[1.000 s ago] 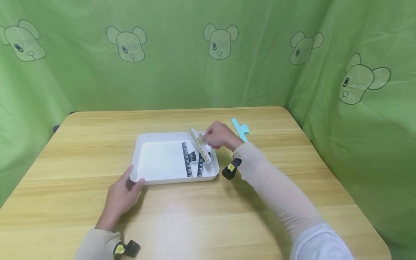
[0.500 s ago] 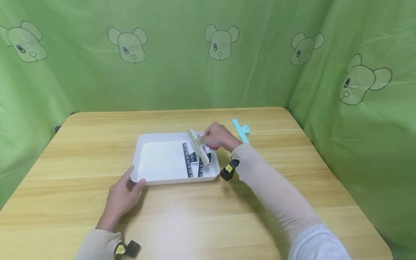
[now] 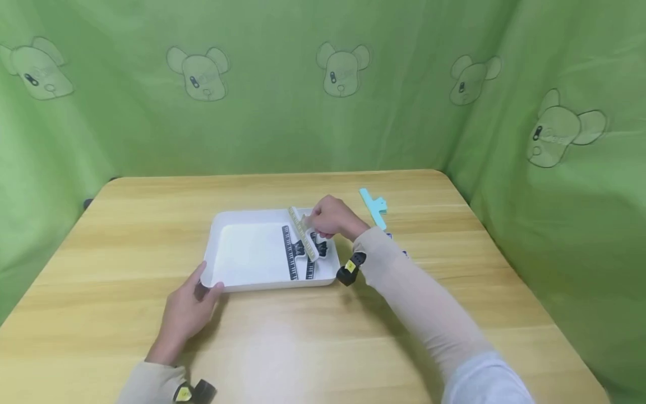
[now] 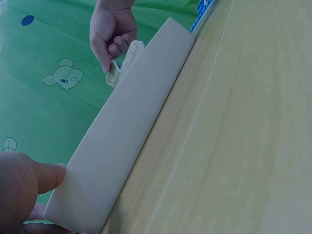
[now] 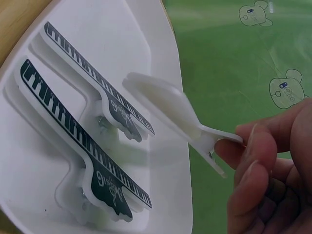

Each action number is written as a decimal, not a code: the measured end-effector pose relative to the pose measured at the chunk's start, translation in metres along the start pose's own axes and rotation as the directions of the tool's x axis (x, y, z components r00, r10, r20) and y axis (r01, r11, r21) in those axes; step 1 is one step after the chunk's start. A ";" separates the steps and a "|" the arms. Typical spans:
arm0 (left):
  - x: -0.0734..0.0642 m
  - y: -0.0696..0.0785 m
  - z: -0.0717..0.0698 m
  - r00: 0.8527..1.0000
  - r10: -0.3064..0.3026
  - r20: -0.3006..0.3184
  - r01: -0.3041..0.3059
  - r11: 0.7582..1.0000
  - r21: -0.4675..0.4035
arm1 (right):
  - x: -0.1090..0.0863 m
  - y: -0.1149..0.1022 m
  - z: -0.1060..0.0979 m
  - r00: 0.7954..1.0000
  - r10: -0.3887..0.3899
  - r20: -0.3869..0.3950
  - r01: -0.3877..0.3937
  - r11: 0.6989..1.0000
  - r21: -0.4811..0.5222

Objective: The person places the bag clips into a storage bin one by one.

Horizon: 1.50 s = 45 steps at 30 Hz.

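My left hand point(image 3: 187, 314) holds the near left corner of a white tray point(image 3: 272, 285), its thumb point(image 4: 51, 176) against the outer wall in the left wrist view. Over the tray's right side, my right hand point(image 3: 333, 216) pinches the handle of a white clip with a gold keyboard print point(image 3: 301, 233). Its long bar is tilted above the tray floor, and its jaw looks slightly parted in the right wrist view. Below it lie two black-and-white piano-print clips, one to the left point(image 3: 290, 252) and one to the right point(image 3: 310, 268), the latter partly covered in the head view.
A turquoise clip point(image 3: 374, 209) lies on the wooden table point(image 3: 282, 348) beyond the tray's right side. Small blue pieces point(image 3: 388, 235) peek out from behind the right sleeve, mostly hidden. A green curtain point(image 3: 272, 134) surrounds the table's back and sides.
My right hand has shifted slightly left and toward me, carrying the white clip over the black clips. The blue pieces have come into sight beside the sleeve. My left hand stays on the tray corner.
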State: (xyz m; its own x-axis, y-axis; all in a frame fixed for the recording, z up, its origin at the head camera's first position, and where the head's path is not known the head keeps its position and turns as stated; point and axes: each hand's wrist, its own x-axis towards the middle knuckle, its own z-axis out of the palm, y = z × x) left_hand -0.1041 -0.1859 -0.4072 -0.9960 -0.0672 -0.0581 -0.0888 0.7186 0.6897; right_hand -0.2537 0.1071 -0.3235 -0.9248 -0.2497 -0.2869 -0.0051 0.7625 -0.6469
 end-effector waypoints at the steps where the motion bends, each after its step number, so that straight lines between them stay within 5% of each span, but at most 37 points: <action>1: -0.001 -0.001 -0.001 1.000 -0.002 -0.002 0.002 1.000 0.002 | 0.001 -0.001 0.002 1.000 -0.004 0.001 0.004 1.000 -0.001; 45: -0.001 -0.001 -0.001 1.000 0.028 -0.010 -0.028 1.000 -0.008 | 0.008 -0.010 0.017 0.999 -0.009 0.031 0.008 1.000 0.007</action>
State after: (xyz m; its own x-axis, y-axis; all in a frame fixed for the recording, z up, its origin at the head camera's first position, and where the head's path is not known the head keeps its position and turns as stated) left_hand -0.1032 -0.1877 -0.4070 -0.9980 -0.0538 -0.0320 -0.0608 0.7143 0.6971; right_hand -0.2542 0.0870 -0.3310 -0.9125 -0.2747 -0.3031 -0.0102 0.7560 -0.6545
